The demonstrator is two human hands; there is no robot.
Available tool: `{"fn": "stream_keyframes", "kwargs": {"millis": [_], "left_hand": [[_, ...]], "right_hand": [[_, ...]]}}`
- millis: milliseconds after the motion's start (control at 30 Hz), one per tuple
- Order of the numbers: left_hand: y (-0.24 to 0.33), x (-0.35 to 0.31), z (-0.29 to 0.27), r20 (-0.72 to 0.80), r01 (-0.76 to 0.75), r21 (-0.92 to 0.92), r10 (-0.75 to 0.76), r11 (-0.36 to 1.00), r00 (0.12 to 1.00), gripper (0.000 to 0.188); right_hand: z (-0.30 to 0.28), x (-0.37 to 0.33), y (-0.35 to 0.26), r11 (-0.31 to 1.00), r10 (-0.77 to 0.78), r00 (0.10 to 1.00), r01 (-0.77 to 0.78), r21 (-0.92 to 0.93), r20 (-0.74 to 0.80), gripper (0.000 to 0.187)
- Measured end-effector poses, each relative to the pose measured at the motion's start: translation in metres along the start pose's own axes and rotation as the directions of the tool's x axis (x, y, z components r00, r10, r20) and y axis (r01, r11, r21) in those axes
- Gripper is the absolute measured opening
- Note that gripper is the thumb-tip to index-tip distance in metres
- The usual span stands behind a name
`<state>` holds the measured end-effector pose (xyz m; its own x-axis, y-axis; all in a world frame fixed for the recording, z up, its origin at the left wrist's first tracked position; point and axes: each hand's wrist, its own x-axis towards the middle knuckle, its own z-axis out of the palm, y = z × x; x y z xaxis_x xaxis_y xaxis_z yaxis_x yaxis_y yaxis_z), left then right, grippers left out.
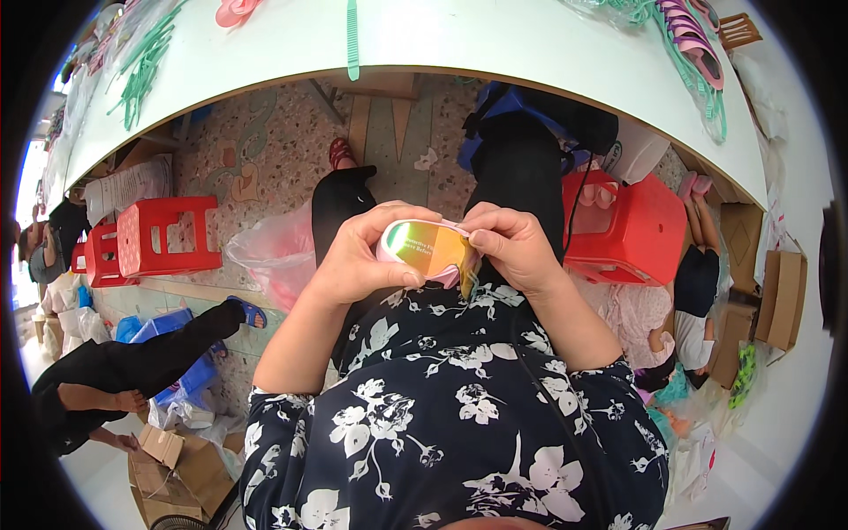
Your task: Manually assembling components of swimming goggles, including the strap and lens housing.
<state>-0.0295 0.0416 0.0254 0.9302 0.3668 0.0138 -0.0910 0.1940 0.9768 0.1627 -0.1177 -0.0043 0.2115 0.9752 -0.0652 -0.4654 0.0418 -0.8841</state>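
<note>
A pair of goggles (424,251) with a shiny yellow-orange mirrored lens and a pale pink frame is held up over my lap. My left hand (364,254) grips one end, thumb below and fingers along the top edge. At the other end, my right hand (515,246) pinches the frame's upper edge between thumb and fingers. The far lens tilts downward beneath my right fingers and is partly hidden by them. Print shows on the lens surface.
Ahead curves a white table (442,37) with a green strap (352,40), a green strap bundle (146,62) and pink-purple goggle parts (689,40). Red stools (168,237) stand left, another red stool (632,230) right. Other people sit on both sides. Cardboard boxes (782,300) stand right.
</note>
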Motion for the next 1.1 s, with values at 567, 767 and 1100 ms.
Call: {"fn": "stream_keyframes", "kwargs": {"millis": [567,767,1100], "left_hand": [[-0.010,-0.004,0.006,-0.122,0.066,-0.227,-0.096,0.972,0.988,0.064],[-0.007,-0.007,0.011,-0.201,0.141,-0.286,-0.203,0.948,0.958,0.062],[-0.014,-0.005,0.009,-0.253,0.115,-0.005,-0.113,0.993,0.961,0.051]], "right_hand": [[0.013,-0.003,0.012,0.999,-0.006,0.986,0.012,0.036,-0.165,0.018],[0.017,-0.002,0.004,0.811,-0.302,0.950,0.212,-0.545,-0.080,0.018],[0.009,0.000,0.021,0.713,-0.178,0.975,0.222,-0.665,0.135,0.058]]}}
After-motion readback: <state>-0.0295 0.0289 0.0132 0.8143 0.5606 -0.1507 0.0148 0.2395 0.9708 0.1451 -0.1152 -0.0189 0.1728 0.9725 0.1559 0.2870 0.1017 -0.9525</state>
